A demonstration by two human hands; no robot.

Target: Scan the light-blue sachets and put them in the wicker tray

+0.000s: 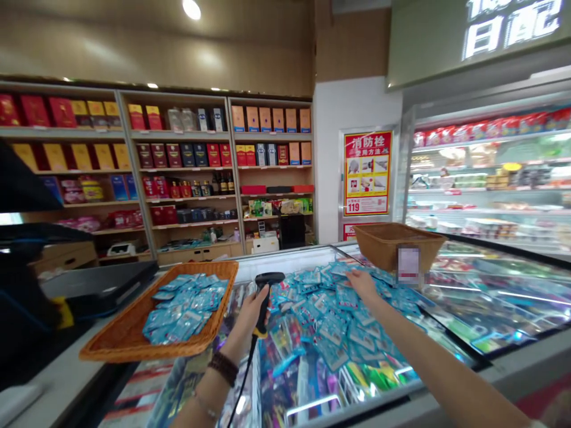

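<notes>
My left hand [253,309] is wrapped round the handle of a black barcode scanner [270,277], whose cord hangs down past my wrist. My right hand [362,284] reaches into a spread of small blue packets [330,315] lying on the glass top of a freezer. Its fingertips are at a packet near the back of the heap; whether they grip it I cannot tell. To the left, a wicker basket [223,321] holds more of the same blue packets [187,306].
Behind the heap stands a brown basket [379,252] with a label. A black machine [102,291] sits on the counter at left. Shelves of boxed goods [187,154] line the back wall, and a lit refrigerated display [491,178] is at right.
</notes>
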